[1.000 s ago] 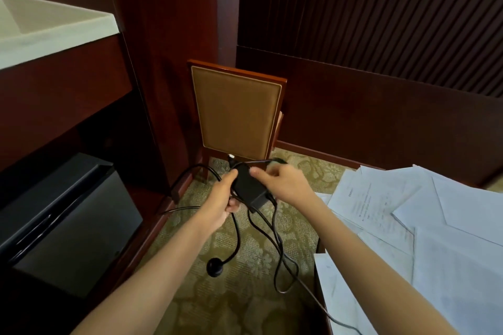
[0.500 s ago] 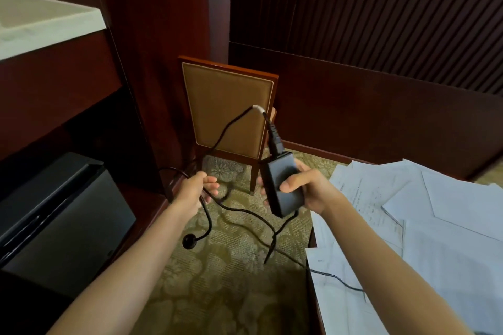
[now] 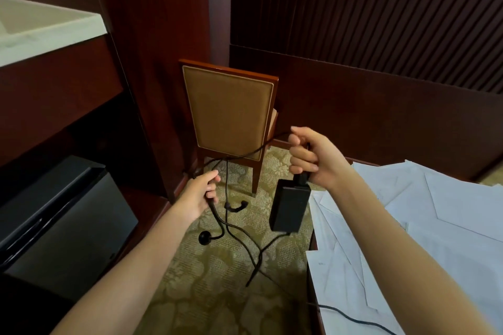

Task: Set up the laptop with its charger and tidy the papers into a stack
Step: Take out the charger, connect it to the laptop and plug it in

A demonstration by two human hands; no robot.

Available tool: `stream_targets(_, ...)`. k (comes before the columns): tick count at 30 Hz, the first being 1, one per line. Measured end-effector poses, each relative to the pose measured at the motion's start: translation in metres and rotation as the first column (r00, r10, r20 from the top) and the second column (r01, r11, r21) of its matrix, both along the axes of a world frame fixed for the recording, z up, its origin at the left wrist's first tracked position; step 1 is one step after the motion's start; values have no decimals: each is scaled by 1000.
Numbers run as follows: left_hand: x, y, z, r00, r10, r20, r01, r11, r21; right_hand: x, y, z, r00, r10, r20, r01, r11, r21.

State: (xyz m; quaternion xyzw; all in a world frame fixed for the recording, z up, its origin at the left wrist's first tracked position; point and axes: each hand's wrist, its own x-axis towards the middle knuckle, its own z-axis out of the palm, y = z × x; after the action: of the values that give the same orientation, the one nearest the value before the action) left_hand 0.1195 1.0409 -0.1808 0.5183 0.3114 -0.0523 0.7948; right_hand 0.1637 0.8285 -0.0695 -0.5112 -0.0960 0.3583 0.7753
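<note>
The black charger brick [image 3: 290,207] hangs upright above the carpet, just left of the desk edge. My right hand [image 3: 313,156] grips the mains cable right above the brick. My left hand [image 3: 200,193] holds the same black cable [image 3: 236,231] lower and to the left; its round plug [image 3: 204,237] dangles below that hand. A thinner cable runs from the brick's bottom down and across the papers at the lower right. Loose white papers [image 3: 435,220] lie scattered and overlapping on the desk at the right. No laptop is in view.
A wooden chair [image 3: 228,109] with a tan padded back stands ahead against dark wood panelling. A black cabinet-like box [image 3: 62,215] sits low at the left under a pale counter [image 3: 40,27]. Patterned carpet [image 3: 217,280] covers the floor between them.
My right hand slid from the brick's body up onto the cable, so the brick now hangs below it. My left hand stayed on the cable; the loops have opened out.
</note>
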Motion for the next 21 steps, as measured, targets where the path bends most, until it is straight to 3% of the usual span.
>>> stream_targets(3,-1,10,-17,977,163,-136,-185,968,-171,1,7,17,993,-14,119,41,974,-222)
stream_targets(5,0,13,-27,964,204,-169,-236,951,-200,2,17,21,984,-80,158,120,958,-260)
stream_targets(10,9,17,-39,948,229,-220,-186,962,200,-2,38,22,948,-64,313,153,951,-270)
stream_targets(11,12,22,-40,954,198,-224,-118,938,327,-3,40,26,940,-43,339,137,957,-257)
stream_targets(13,16,33,-41,973,105,-205,46,785,618,-4,44,35,922,14,387,89,965,-248)
stream_targets(14,19,35,-38,991,55,-125,47,721,691,-3,46,40,908,51,417,68,962,-266)
stream_targets(17,34,21,-8,951,-187,248,-62,668,742,-3,52,46,849,152,505,29,943,-331)
stream_targets(19,46,7,11,878,-410,246,50,591,805,-3,54,44,847,115,519,44,958,-284)
stream_targets(21,46,-2,24,815,-572,91,347,608,714,0,51,44,876,-43,480,126,982,-141)
